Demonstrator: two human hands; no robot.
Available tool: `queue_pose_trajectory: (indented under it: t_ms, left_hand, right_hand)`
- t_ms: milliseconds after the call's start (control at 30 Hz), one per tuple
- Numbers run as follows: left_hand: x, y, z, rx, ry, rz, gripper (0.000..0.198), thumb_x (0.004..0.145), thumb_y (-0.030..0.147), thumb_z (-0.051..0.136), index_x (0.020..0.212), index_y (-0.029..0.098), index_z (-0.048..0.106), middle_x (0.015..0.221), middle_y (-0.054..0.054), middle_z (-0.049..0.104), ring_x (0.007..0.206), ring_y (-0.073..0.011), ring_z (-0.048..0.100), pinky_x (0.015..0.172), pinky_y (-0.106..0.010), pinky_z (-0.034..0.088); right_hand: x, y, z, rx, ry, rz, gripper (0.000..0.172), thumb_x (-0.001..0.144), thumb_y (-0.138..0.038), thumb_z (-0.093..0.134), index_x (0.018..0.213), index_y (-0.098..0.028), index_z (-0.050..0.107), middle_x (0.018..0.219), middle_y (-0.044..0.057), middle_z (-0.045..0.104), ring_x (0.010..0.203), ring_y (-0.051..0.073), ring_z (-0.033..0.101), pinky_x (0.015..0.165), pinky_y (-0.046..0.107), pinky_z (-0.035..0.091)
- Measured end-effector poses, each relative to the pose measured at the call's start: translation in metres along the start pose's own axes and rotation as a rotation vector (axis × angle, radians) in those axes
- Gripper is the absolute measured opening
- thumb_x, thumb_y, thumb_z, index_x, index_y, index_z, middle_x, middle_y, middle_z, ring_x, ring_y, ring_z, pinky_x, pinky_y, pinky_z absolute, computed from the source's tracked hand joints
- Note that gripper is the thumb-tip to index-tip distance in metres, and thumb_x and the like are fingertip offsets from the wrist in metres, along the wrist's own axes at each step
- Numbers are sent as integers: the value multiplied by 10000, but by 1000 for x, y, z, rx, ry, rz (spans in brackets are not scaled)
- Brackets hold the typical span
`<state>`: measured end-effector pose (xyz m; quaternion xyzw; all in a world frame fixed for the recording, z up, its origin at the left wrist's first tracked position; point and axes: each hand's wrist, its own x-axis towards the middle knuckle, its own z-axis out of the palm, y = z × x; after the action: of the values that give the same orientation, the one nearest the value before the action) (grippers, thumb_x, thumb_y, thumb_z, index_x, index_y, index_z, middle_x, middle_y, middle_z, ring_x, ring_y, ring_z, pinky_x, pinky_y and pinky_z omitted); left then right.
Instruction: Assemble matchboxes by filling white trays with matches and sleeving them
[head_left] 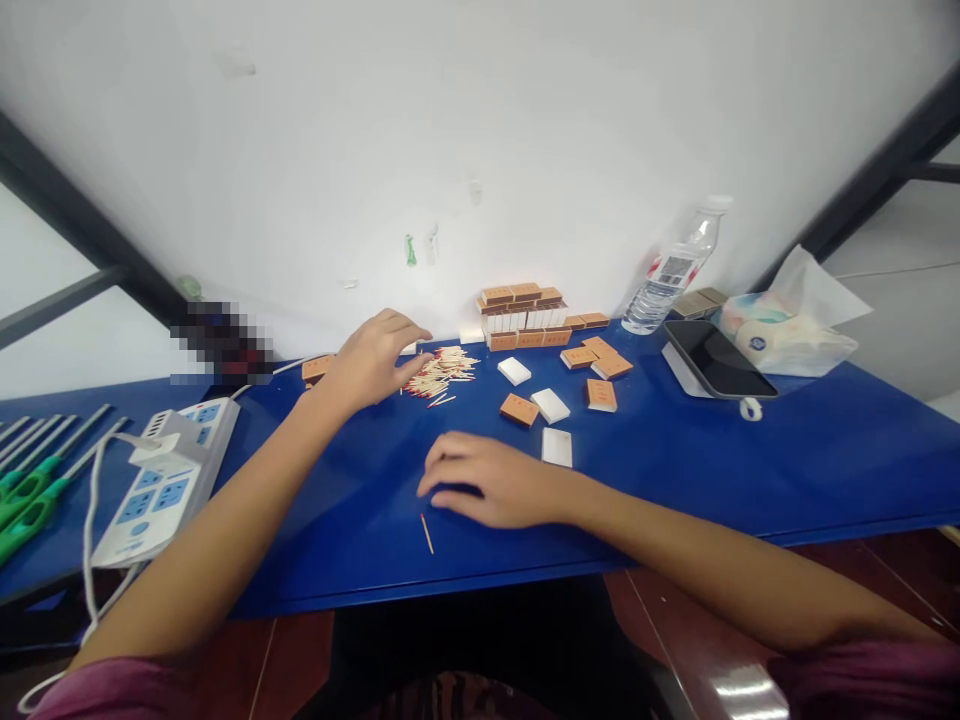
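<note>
My left hand (pixel 382 355) is at the left edge of a loose pile of red-tipped matches (pixel 446 372), its fingers curved and the thumb held apart; nothing shows between them. Nearer to me, my right hand (pixel 487 480) hovers low over or rests on the blue table, loosely curled with a gap between thumb and fingers. Just below its fingertips lies a single match (pixel 427 535). White matchbox trays (pixel 556 447) and orange-brown matchboxes (pixel 519 409) lie scattered beyond the right hand. A stack of matchboxes (pixel 523 318) stands against the wall.
A power strip (pixel 169 480) with cables and several green-handled scissors (pixel 34 500) lie on the left. To the right are a water bottle (pixel 675 270), a phone (pixel 720 358) and a tissue pack (pixel 787 325). The blue table (pixel 675 460) ends at a front edge above my lap.
</note>
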<state>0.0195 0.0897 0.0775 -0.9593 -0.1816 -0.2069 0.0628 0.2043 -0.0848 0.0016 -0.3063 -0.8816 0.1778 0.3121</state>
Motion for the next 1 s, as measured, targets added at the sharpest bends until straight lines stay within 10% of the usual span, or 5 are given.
queue_pose_trajectory:
  t_ms: [167,533,1000]
  left_hand:
    - [18,-32,0,112,-128,-94,308,1009,347,616,1220,166,749,1171,-143,761,1200,-319,617,1056,-474,500]
    - [69,-92,39,153,-475,-247,369,1035,396,687,1324,169,656,1319,-113,679,1136,-250,693,974,-465,613]
    - [69,-79,54,172,-706,-342,402,1032,397,695,1367,183,636,1372,-118,654,1181,-260,684,985,-466,614]
  right_hand:
    - [2,-12,23,-118,-180,-78,143,1063,-246,617,1074,-212,755,1207,98,666,1034,212,591,965,355,526]
    - [4,-1,26,-159,-116,29,199,1084,-346,577,968,-197,638,1014,60,682,913,208,557,902,362,506]
    - [4,19,2,-198,120,190,223,1124,-302,490,935,-227,581,942,65,676,880,235,565,823,391,495]
